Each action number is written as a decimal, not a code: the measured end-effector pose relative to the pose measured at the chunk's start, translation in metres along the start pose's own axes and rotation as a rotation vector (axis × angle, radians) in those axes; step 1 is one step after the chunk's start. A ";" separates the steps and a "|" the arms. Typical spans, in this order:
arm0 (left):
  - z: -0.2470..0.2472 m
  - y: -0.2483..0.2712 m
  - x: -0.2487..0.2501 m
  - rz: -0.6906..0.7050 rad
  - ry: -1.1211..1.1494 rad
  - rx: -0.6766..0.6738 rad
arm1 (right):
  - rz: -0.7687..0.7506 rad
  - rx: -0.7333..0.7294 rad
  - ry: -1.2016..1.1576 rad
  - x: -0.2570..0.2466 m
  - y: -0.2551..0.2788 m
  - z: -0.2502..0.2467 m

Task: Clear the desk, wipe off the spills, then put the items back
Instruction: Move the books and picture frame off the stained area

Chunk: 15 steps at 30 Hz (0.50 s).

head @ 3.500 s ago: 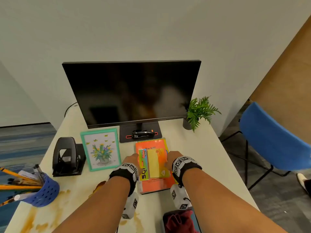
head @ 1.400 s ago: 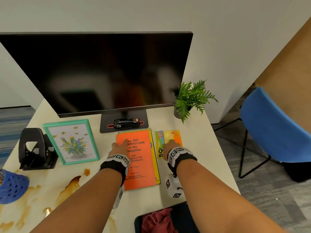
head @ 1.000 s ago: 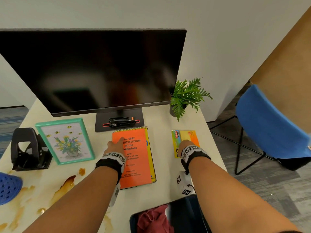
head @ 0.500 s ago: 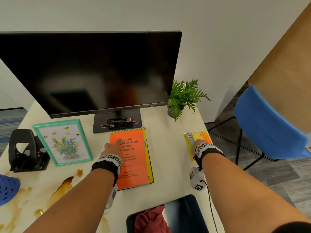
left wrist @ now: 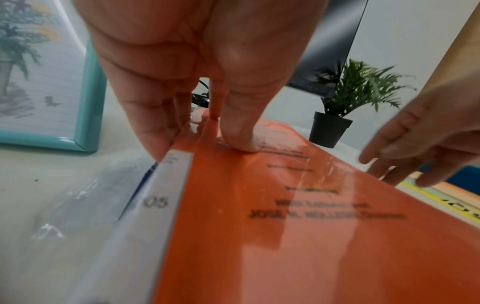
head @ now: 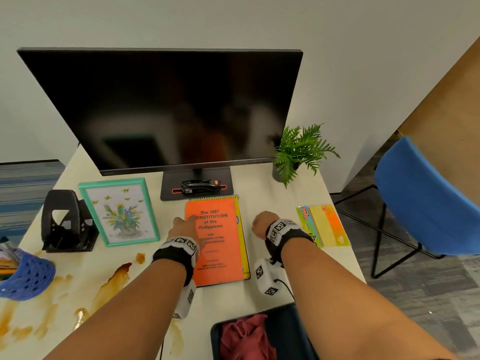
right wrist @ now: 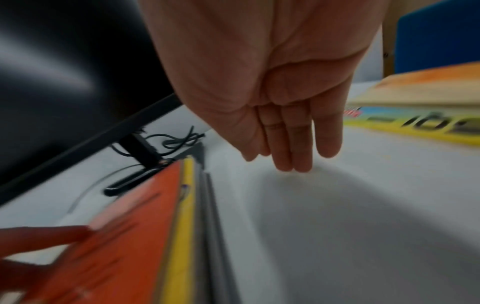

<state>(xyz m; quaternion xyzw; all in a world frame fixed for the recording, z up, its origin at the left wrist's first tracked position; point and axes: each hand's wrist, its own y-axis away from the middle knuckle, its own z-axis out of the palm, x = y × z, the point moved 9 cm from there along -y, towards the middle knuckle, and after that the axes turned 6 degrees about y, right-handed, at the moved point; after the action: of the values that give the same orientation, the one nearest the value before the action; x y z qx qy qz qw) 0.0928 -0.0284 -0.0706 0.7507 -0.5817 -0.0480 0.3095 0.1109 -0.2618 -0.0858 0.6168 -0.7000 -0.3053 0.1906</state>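
Note:
An orange book lies on a yellow spiral notebook in front of the monitor stand. My left hand rests on it: the thumb presses the cover and the straight fingers run along its left edge. My right hand hovers just right of the book with straight fingers and holds nothing. The sticky-note pack lies flat near the desk's right edge, apart from both hands. Brown spills stain the desk's left front. A red cloth sits in a dark bin at the front.
A teal picture frame, a black hole punch and a blue pen holder stand at the left. The monitor has a stapler on its base; a potted plant stands beside it. A blue chair is beyond the right edge.
My right hand slid the sticky-note pack off the book to the desk's right edge, let go, and came back left toward the book. My left hand stayed on the book.

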 end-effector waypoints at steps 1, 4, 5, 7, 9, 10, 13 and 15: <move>-0.001 0.002 0.000 -0.001 -0.009 0.008 | -0.016 -0.020 -0.032 -0.013 0.004 0.004; 0.000 0.007 0.000 0.019 -0.028 -0.004 | -0.030 -0.002 -0.108 -0.032 0.012 0.012; 0.001 0.008 0.001 0.028 -0.023 -0.006 | -0.010 0.017 -0.125 -0.031 0.013 0.013; 0.002 0.011 0.006 0.062 0.002 -0.010 | 0.024 0.045 -0.147 -0.026 0.015 0.013; 0.005 0.015 0.013 0.107 0.003 -0.013 | 0.041 0.040 -0.159 -0.020 0.018 0.012; 0.007 0.016 0.016 0.127 -0.006 -0.018 | 0.046 0.034 -0.160 -0.017 0.020 0.011; 0.005 0.014 0.016 0.132 0.036 0.006 | 0.039 0.027 -0.208 -0.011 0.024 0.007; -0.001 0.012 0.012 0.104 0.109 0.036 | 0.002 0.064 -0.303 -0.014 0.031 -0.004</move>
<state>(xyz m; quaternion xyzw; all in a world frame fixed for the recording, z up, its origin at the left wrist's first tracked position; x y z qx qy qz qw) 0.0869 -0.0404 -0.0599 0.7264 -0.6031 0.0194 0.3291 0.0926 -0.2475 -0.0613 0.5687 -0.7306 -0.3724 0.0634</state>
